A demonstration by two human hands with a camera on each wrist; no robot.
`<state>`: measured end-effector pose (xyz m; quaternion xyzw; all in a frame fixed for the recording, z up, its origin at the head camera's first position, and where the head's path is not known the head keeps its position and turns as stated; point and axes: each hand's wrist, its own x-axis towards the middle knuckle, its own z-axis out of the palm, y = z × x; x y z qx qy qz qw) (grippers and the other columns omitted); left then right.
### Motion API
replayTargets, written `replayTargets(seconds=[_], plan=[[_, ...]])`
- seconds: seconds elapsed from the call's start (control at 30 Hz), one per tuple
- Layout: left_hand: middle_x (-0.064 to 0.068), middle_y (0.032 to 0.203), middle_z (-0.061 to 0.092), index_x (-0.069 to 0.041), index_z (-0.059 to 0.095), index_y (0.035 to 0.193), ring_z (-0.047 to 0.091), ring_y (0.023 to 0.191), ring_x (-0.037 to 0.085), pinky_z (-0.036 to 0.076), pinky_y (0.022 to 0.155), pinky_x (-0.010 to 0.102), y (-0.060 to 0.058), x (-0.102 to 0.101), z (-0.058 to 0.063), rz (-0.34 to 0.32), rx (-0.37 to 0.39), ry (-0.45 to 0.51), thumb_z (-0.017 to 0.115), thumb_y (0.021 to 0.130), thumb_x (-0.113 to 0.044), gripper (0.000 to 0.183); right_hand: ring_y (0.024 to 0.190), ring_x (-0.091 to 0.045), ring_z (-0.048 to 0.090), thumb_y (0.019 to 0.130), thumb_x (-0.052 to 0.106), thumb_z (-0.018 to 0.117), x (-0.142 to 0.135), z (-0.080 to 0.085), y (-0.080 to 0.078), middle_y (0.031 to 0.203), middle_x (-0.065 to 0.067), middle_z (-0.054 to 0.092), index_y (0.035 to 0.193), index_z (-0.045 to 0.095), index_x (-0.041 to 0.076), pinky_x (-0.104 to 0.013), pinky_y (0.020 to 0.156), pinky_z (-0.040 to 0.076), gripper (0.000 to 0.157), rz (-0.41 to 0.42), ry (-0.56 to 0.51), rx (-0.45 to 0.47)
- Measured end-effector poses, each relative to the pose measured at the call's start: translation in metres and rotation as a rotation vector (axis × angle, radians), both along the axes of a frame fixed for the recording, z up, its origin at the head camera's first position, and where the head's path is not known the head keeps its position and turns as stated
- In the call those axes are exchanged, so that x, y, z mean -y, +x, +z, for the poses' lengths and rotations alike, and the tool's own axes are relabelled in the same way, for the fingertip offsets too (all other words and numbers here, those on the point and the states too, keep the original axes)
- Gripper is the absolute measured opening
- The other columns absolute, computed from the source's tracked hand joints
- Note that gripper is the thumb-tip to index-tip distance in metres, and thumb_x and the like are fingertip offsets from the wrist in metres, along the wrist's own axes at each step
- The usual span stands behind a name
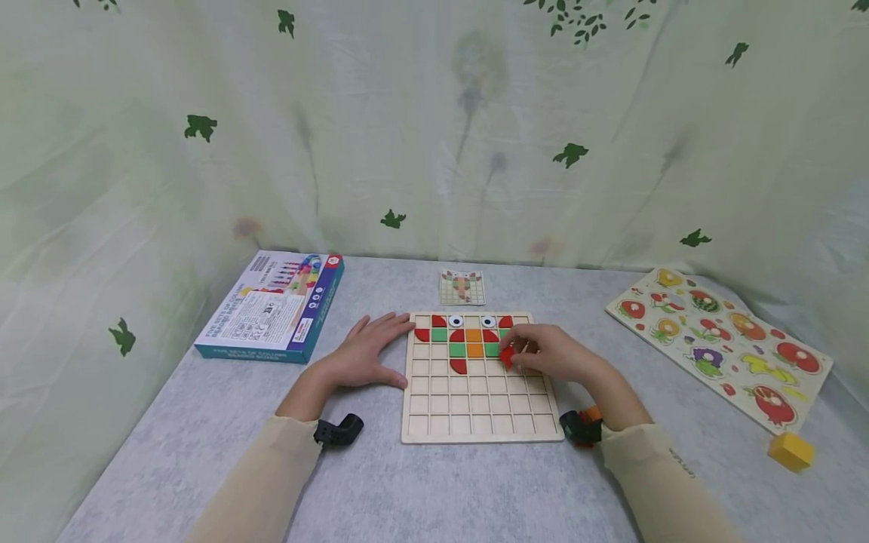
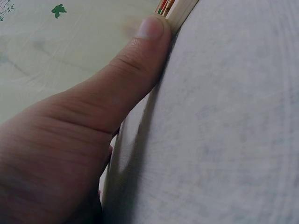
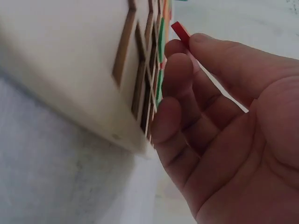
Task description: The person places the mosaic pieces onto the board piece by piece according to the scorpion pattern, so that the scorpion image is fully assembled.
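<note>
A wooden grid board [image 1: 482,405] lies flat in the middle of the table, with red, green, orange and eye-printed tiles in its upper rows. My left hand [image 1: 360,360] rests at the board's left side, fingers spread and straight. In the left wrist view its thumb [image 2: 135,60] lies along the board's edge. Between thumb and index finger, my right hand [image 1: 557,354] pinches a small red tile [image 3: 181,33] over the right part of the board. This tile is held on edge, just right of a green tile [image 1: 492,350]. The other right fingers curl loosely close over the grid.
Behind the board lies a small pattern card [image 1: 462,288]. A boxed set [image 1: 271,305] sits at the back left, a fruit puzzle board [image 1: 720,339] at the right with a yellow block [image 1: 790,451] by its corner. Orange and red pieces [image 1: 592,413] lie beside the right wrist.
</note>
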<state>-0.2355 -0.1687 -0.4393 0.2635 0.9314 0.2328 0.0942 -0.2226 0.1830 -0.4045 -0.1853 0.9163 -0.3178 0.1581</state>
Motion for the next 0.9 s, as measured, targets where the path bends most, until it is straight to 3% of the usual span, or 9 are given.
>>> replayTargets(seconds=[0.27, 0.9], plan=[[0.004, 0.167, 0.025, -0.022, 0.032, 0.158, 0.013, 0.157, 0.031, -0.001, 0.125, 0.062, 0.000, 0.000, -0.001, 0.003, 0.005, -0.008, 0.080, 0.070, -0.065, 0.108, 0.084, -0.018, 0.057, 0.092, 0.020, 0.072, 0.006, -0.003, 0.002, 0.093, 0.001, 0.065, 0.108, 0.069, 0.023, -0.029, 0.074, 0.050, 0.016, 0.034, -0.021, 0.021], [0.004, 0.167, 0.025, -0.023, 0.032, 0.158, 0.013, 0.157, 0.032, -0.002, 0.125, 0.062, 0.000, -0.001, 0.000, 0.007, 0.002, -0.007, 0.080, 0.071, -0.064, 0.107, 0.074, -0.013, 0.053, 0.093, 0.019, 0.072, 0.015, -0.012, 0.004, 0.085, 0.002, 0.062, 0.104, 0.068, 0.019, -0.026, 0.069, 0.047, 0.011, 0.061, 0.009, -0.097]])
